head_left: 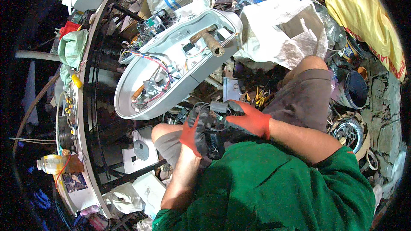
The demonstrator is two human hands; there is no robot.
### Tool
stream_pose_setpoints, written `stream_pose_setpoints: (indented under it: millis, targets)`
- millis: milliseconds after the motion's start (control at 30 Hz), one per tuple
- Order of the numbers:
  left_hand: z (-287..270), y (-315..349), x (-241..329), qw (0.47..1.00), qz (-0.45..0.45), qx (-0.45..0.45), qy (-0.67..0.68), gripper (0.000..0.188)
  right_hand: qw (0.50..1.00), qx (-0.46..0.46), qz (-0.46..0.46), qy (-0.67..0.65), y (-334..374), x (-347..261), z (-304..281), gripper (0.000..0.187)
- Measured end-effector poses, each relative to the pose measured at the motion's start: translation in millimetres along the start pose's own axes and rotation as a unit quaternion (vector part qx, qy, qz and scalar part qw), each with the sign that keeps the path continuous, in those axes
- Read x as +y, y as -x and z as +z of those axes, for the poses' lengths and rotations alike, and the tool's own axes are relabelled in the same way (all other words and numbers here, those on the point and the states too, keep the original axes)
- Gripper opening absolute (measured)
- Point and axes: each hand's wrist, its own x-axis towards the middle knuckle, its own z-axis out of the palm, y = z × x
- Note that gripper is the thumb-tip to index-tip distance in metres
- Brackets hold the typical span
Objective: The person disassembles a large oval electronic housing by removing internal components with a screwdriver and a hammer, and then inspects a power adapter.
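Hands both in orange-and-black work gloves, meeting just above the lap. Left hand grips the lower side of a small black electrical part, fingers wrapped round it. Right hand clamps over the top of the same part, fingers spread across it. Part sits between the knees, close to the green shirt; a grey connector-like block shows at its upper end. Exact shape of the part unclear, gloves cover most of it.

Directly beyond the hands: large grey lamp housing, open side up, tilted, long axis running lower-left to upper-right. Inside it, red, blue and white wires, a metal bracket and a rusty tube near the upper end. Housing is apart from the hands, not touched.

Right of housing: crumpled white sack; yellow bag further right. Left edge: curved white panel with small yellow pieces on it, a plastic bottle near its lower end. Ground all round is littered with scrap, cables and metal rings.
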Motion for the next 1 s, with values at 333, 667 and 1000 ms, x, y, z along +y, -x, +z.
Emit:
stream_pose_setpoints:
  millis: [333,667,1000]
  targets:
    - [-7.1,-5.3,-12.2,0.997,0.026,0.004,0.076,0.046,0.993,-0.040,0.073,-0.090,-4.4,10.4,-8.4,0.035]
    - [-6.0,-5.3,-3.8,0.999,0.013,0.011,0.027,0.032,0.975,-0.107,0.063,-0.186,1.3,-13.5,-7.5,0.036]
    - [-27.2,-12.9,-16.5,0.999,-0.021,0.036,-0.007,0.026,0.964,-0.107,0.092,-0.227,9.1,-14.6,-13.5,0.038]
